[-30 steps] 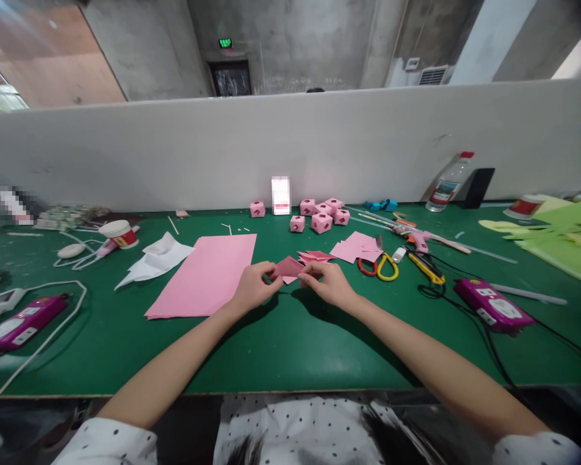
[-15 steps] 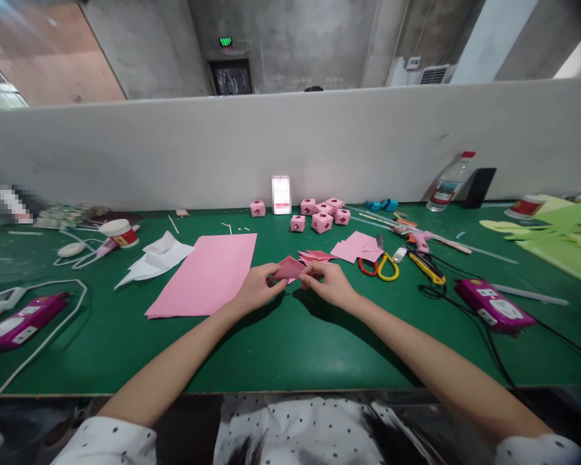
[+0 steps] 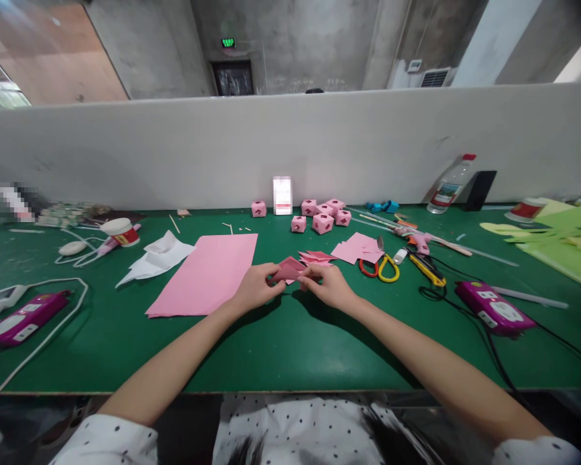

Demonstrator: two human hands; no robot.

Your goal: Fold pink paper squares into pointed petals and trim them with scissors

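Between my two hands is a small folded piece of pink paper, held just above the green table. My left hand pinches its left side with thumb and fingers. My right hand grips the right edge, and its fingertips partly cover the paper. Right behind it lie several folded pink pieces. A stack of small pink paper squares rests to the right. Left of my left hand lies a large pink paper sheet. Several pink paper cubes with diamond openings stand farther back.
Red-and-yellow-handled scissors, a yellow cutter, a pink glue gun and a purple power strip with black cable lie to the right. A phone leans on the partition. White crumpled paper and a paper cup are at left.
The fingertips of my right hand have shifted slightly left along the paper's edge, and the folded paper is tilted a little differently. Both hands keep their hold.
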